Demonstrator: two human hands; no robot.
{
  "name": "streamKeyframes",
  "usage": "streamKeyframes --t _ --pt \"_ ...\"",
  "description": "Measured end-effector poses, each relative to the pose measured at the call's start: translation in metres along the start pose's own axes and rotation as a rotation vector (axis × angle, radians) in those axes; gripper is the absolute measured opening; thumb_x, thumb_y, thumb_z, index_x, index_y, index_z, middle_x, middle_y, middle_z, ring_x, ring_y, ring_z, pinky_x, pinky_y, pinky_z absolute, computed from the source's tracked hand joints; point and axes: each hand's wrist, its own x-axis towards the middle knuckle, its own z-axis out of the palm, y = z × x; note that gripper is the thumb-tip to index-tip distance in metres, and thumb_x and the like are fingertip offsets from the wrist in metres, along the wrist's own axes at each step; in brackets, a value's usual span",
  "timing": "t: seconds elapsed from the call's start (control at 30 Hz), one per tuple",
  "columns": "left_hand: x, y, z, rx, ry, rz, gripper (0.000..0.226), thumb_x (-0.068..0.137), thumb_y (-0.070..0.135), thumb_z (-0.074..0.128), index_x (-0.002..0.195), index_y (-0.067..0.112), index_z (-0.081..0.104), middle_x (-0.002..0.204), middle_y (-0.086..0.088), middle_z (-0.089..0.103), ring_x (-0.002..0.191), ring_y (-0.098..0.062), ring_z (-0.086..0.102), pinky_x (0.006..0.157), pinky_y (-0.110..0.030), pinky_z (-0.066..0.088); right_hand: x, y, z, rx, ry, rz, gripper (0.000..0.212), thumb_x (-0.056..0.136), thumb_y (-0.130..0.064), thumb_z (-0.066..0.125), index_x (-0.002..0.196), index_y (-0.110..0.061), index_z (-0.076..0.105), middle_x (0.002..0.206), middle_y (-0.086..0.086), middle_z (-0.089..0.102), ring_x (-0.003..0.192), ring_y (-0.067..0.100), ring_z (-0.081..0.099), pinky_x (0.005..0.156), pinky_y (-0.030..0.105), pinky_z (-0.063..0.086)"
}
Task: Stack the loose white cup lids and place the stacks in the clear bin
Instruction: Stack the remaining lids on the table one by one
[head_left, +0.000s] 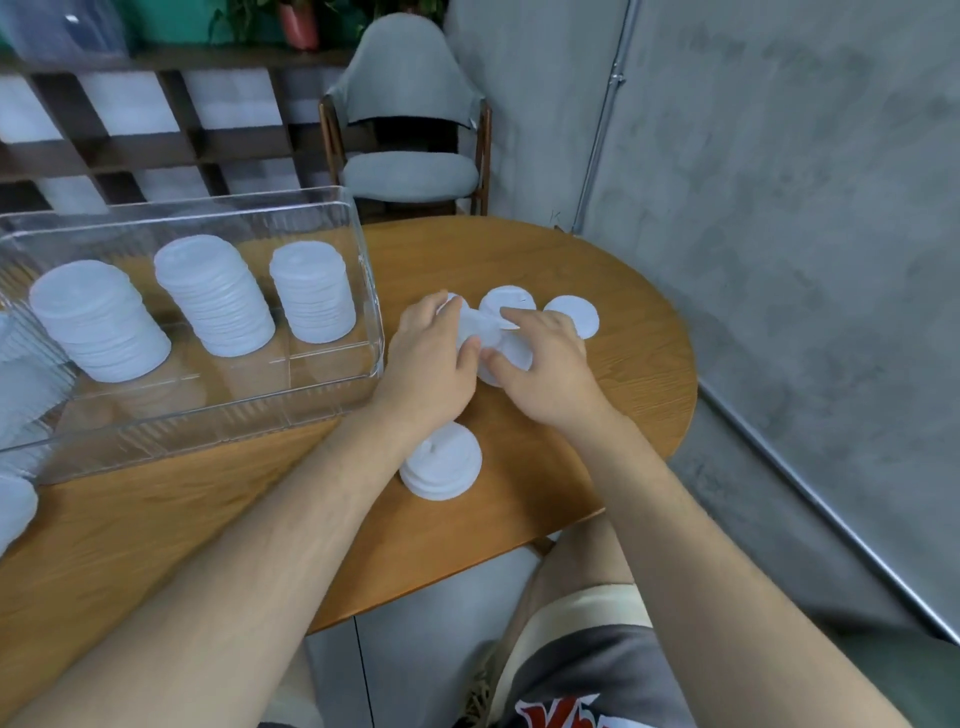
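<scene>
1. Shorts (587, 670), grey with a pale band, at the lower edge of the view. The person sits at the wooden table (208, 519).
2. Short stack (441, 462) of white lids, flat on the table just beside the left wrist and partly covered by the forearm.
3. Left hand (428, 358): fingers curled round the left side of the held lids (491, 338), thumb pressed to their near edge.
4. Right hand (543, 366): thumb and forefinger pinch the held lids from the right, and the other fingers are loosely bent. These lids overlap between the two hands, low over the table. Blur hides their number.
5. Two loose lids lie flat on the table side by side: near lid (511, 301) just beyond the fingertips, far lid (574, 314) to its right.
6. Clear bin (208, 421), on the table left of the hands, its right wall near the left hand. Three stacks stand inside: left stack (98, 322), middle stack (213, 296), right stack (311, 299). The left and middle stacks lean.
7. Grey chair (410, 171) beyond the table, beside the concrete wall (779, 208).
</scene>
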Motion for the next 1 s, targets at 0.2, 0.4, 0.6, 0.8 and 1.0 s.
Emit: streamKeyframes --t 0.2,0.4,0.6,0.8,1.0 --pt "0.021 -0.001 0.007 0.158 -0.158 -0.152 0.057 0.104 0.033 0.047 0.151 0.004 0.033 0.155 -0.013 0.04 0.144 -0.032 0.031 0.111 -0.04 0.029 0.016 0.017 0.012 0.042 -0.102 0.026 0.052 0.094 -0.042 0.064 0.141 -0.021 0.056 0.138 0.0 0.057 0.141 0.021 0.034 0.115 0.033 0.023" --pt "0.016 -0.003 0.005 0.071 -0.103 -0.151 0.061 0.102 0.033 0.055 0.154 0.009 0.034 0.157 -0.008 0.037 0.145 -0.028 0.03 0.115 -0.039 0.026 0.014 0.022 0.013 0.079 -0.019 -0.028 0.045 0.097 -0.036 0.065 0.137 -0.016 0.061 0.137 0.0 0.06 0.135 0.02 0.043 0.112 0.031 0.029" --pt "-0.002 0.008 -0.013 -0.273 -0.003 -0.175 0.057 0.098 0.03 0.065 0.149 0.017 0.043 0.145 0.0 0.041 0.13 -0.014 0.045 0.102 -0.02 0.032 -0.002 0.004 -0.009 0.22 0.035 -0.112 0.04 0.098 -0.03 0.065 0.134 -0.012 0.062 0.132 -0.002 0.061 0.121 0.004 0.052 0.103 0.014 0.038" --pt "-0.04 0.009 -0.035 -0.374 0.004 -0.146 0.053 0.094 0.035 0.07 0.142 0.023 0.05 0.137 0.01 0.05 0.12 -0.005 0.048 0.099 -0.021 0.04 -0.04 -0.014 -0.019 0.31 0.059 -0.161 0.037 0.096 -0.025 0.069 0.129 -0.009 0.064 0.126 -0.004 0.062 0.118 0.002 0.055 0.095 0.015 0.048" --pt "-0.084 -0.011 -0.037 -0.422 -0.011 -0.127 0.05 0.091 0.038 0.072 0.138 0.03 0.055 0.132 0.017 0.056 0.121 0.002 0.052 0.101 -0.017 0.042 -0.077 -0.023 -0.005 0.352 0.013 -0.127 0.042 0.093 -0.031 0.073 0.132 -0.015 0.065 0.13 -0.009 0.064 0.118 0.009 0.058 0.092 0.018 0.049"
